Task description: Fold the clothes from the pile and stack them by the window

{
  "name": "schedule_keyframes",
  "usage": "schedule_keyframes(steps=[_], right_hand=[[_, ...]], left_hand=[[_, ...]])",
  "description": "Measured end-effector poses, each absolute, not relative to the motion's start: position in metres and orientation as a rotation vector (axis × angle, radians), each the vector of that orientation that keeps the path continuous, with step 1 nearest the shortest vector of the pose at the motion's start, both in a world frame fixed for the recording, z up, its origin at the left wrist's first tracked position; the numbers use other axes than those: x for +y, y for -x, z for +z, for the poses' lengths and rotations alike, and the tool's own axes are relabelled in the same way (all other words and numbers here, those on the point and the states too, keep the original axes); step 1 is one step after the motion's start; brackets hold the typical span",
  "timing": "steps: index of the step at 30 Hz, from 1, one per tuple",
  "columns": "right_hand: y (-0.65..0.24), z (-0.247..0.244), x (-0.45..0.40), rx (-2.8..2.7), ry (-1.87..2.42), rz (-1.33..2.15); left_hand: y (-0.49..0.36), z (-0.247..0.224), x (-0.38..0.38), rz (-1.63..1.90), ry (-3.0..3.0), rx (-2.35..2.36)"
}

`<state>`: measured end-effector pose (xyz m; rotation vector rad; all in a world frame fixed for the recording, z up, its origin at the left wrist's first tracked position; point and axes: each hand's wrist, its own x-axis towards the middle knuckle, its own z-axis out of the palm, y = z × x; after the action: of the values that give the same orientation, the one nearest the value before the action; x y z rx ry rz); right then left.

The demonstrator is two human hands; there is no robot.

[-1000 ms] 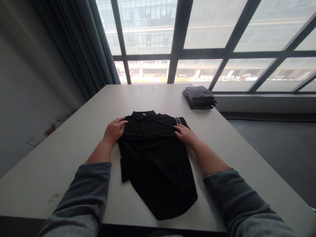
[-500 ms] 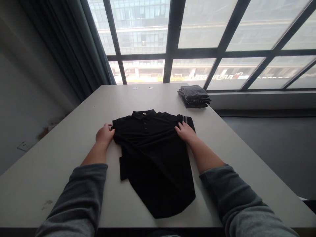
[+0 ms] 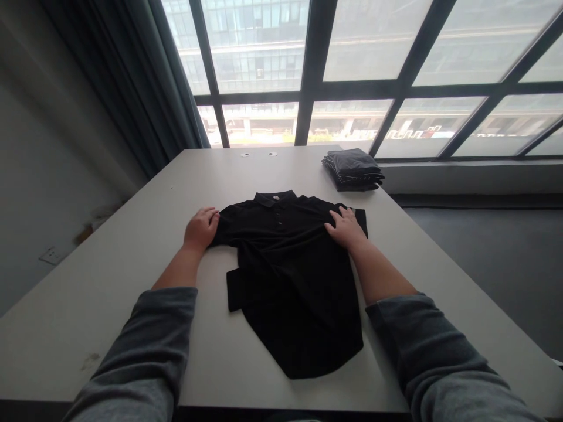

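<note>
A black short-sleeved polo shirt (image 3: 303, 281) lies front up on the table, collar at the far end. Its lower left part is folded and skewed, with a squared flap sticking out to the left. My left hand (image 3: 201, 228) rests on the end of the left sleeve, fingers stretched over the cloth. Spread flat, my right hand (image 3: 346, 227) presses on the shirt by the right sleeve, partly covering the sleeve's light stripes.
A stack of folded dark and grey garments (image 3: 353, 170) sits at the far right corner of the white table (image 3: 145, 234). Beyond the table stand a large window (image 3: 352, 117) and a dark curtain (image 3: 145, 88). A wall socket (image 3: 51, 255) is at left.
The shirt has shifted right, and its left sleeve is now spread outward. My left hand has gone from gripping the sleeve's edge to lying on it. My right hand has moved slightly right.
</note>
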<state>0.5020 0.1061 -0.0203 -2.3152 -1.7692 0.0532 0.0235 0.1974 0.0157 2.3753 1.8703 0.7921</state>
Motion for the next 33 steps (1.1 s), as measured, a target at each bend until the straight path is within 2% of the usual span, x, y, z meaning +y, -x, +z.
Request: schedule_keyframes(steps=[2, 6, 11, 18, 23, 29, 31, 33], right_hand=[[-0.500, -0.017, 0.106, -1.902, 2.165, 0.018], [-0.502, -0.014, 0.110, -1.960, 2.146, 0.083], [-0.504, -0.018, 0.119, -1.845, 2.393, 0.305], [-0.498, -0.018, 0.137, -1.749, 2.448, 0.357], [-0.503, -0.024, 0.144, -1.783, 2.345, 0.242], [-0.483, -0.003, 0.116, -1.791, 1.884, -0.041], [-0.461, 0.015, 0.088, -1.887, 1.645, -0.014], [-0.435, 0.032, 0.048, -2.045, 1.434, 0.103]], left_hand=[[-0.038, 0.007, 0.202, 0.564, -2.472, 1.711], [-0.043, -0.009, 0.211, 0.173, -2.384, 1.767], [-0.036, -0.013, 0.224, -0.036, -2.295, 1.872], [-0.044, -0.006, 0.267, -0.106, -2.241, 1.922], [-0.042, -0.011, 0.282, 0.055, -2.368, 1.871], [-0.039, -0.001, 0.235, 0.882, -2.456, 1.922], [-0.038, 0.007, 0.200, 0.965, -2.528, 1.713], [-0.037, 0.013, 0.157, 0.875, -2.631, 1.354]])
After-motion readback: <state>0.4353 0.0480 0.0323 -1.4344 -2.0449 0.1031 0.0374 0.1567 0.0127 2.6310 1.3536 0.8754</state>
